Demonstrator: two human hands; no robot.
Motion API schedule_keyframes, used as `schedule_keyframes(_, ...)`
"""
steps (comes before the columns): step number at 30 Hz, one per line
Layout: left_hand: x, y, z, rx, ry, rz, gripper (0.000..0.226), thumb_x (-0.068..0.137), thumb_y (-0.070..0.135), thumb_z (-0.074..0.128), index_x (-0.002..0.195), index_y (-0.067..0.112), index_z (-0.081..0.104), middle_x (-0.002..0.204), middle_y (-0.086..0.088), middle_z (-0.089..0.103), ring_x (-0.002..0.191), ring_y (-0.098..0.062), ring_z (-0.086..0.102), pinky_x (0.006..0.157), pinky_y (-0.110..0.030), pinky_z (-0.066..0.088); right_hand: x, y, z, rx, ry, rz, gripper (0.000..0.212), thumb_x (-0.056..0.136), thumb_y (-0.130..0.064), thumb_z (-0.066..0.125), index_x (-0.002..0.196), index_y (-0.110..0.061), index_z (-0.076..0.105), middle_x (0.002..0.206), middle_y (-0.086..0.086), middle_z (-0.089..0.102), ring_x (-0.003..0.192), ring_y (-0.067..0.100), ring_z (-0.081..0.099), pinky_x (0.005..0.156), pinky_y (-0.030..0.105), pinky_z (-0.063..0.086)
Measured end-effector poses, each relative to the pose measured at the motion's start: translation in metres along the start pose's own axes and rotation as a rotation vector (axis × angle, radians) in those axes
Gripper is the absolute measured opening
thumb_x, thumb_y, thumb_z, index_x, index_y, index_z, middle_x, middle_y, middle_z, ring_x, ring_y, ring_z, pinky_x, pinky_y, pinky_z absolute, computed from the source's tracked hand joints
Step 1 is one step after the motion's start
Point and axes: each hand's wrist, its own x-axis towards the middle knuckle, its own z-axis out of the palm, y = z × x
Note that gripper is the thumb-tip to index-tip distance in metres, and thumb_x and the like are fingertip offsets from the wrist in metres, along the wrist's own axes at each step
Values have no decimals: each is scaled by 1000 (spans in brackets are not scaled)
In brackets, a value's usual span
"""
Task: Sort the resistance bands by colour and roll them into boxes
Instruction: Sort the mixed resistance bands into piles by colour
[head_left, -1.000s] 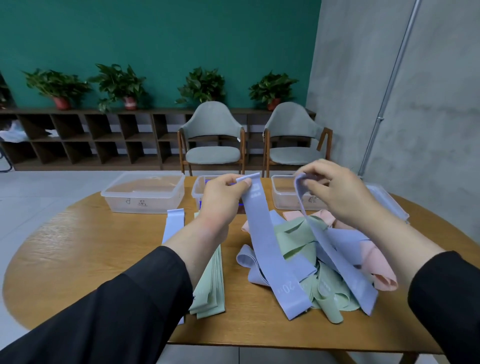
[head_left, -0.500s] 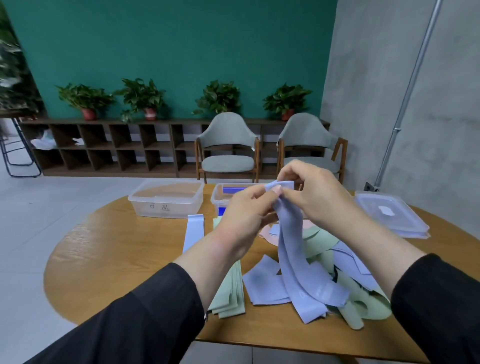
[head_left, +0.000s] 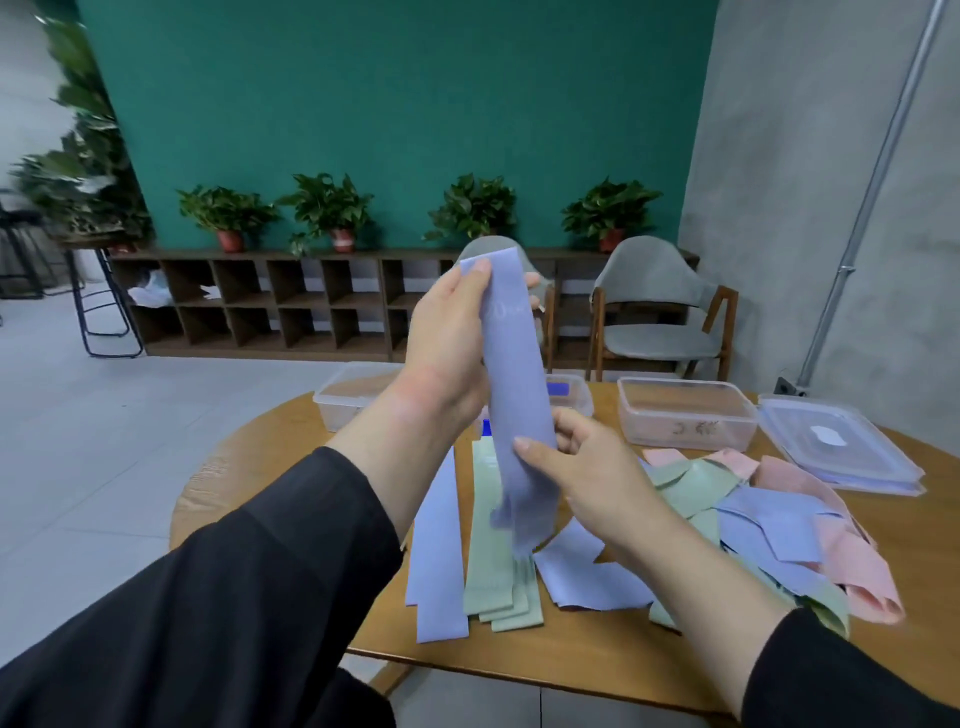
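A lavender band (head_left: 514, 374) hangs upright in the air above the table. My left hand (head_left: 449, 338) grips its top end, thumb on the front. Lower down, my right hand (head_left: 582, 462) pinches the band near its middle; the bottom end is blurred. On the table lie a flat lavender band (head_left: 436, 556) and a stack of green bands (head_left: 498, 566) side by side. To the right sits a mixed heap of green, lavender and pink bands (head_left: 769, 525). Three clear boxes stand at the back: left (head_left: 343, 400), middle (head_left: 571, 392), right (head_left: 685, 421).
The round wooden table (head_left: 249, 467) has its edge close to me. A stack of clear lids (head_left: 836, 447) lies at the far right. Two grey chairs (head_left: 660, 312) stand behind the table, with low shelves and potted plants along the green wall.
Both hands brought the band's ends together. Then my left hand lifted the top end high while my right hand slid down the band. The view tilted up and left.
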Motion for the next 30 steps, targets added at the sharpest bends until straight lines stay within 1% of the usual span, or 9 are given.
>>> schedule_keyframes(5,15,9,-43,61,82,-87,25,103,24,53,114,7,67,101,-13,77,85,-25,75,72,-36,60,-3,13,35,-22,-54,101,18,93,-19,67,110,-22,64,101,-5,76,93,19,73,89,48,57)
schedule_keyframes(11,41,-10,-94,233,156,-188,20,99,17,54,109,8,68,77,-5,75,70,-20,73,59,-33,59,3,30,69,10,-76,124,22,91,-9,66,109,-22,67,101,-8,76,93,15,73,85,39,58)
schedule_keyframes(15,72,-42,-122,331,147,-317,27,100,24,60,117,3,68,111,-13,73,103,-29,70,90,-46,59,26,45,84,-4,-113,221,18,91,-11,67,105,-22,68,90,-10,76,80,10,73,71,28,60)
schedule_keyframes(17,79,-67,-141,622,67,-353,33,99,31,63,121,7,66,121,-9,69,115,-29,64,85,-35,57,39,58,87,-313,-136,240,8,91,-20,68,92,-22,61,75,-13,68,65,4,63,56,16,45)
schedule_keyframes(19,71,-98,-166,997,29,-368,47,99,36,63,136,7,56,131,-6,62,125,-30,56,92,-32,49,49,76,87,-762,-152,207,24,93,-34,64,81,-23,46,79,-6,54,69,13,50,52,20,31)
schedule_keyframes(23,31,-150,-222,1258,45,-274,43,104,37,50,141,16,55,131,-7,66,126,-31,57,101,-34,44,60,97,90,-1038,-226,106,28,101,-41,47,87,-18,51,90,0,56,90,24,55,71,34,40)
schedule_keyframes(25,17,-164,-237,1298,-39,-241,38,104,41,47,137,26,58,129,0,68,127,-30,56,108,-38,41,64,101,91,-1153,-271,88,35,104,-43,38,84,-17,48,83,1,57,92,27,55,81,32,36)
schedule_keyframes(28,14,-169,-241,1361,-143,-223,47,105,46,40,147,29,50,144,3,58,140,-28,43,122,-33,18,69,101,94,-1362,-356,64,34,105,-44,34,91,-18,52,93,3,64,98,24,58,114,35,23)
schedule_keyframes(30,15,-170,-241,1369,-164,-183,45,106,42,37,147,29,49,147,5,55,141,-22,41,122,-30,11,68,102,100,-1424,-399,52,35,104,-45,35,104,-17,57,101,3,65,104,23,57,119,37,19)
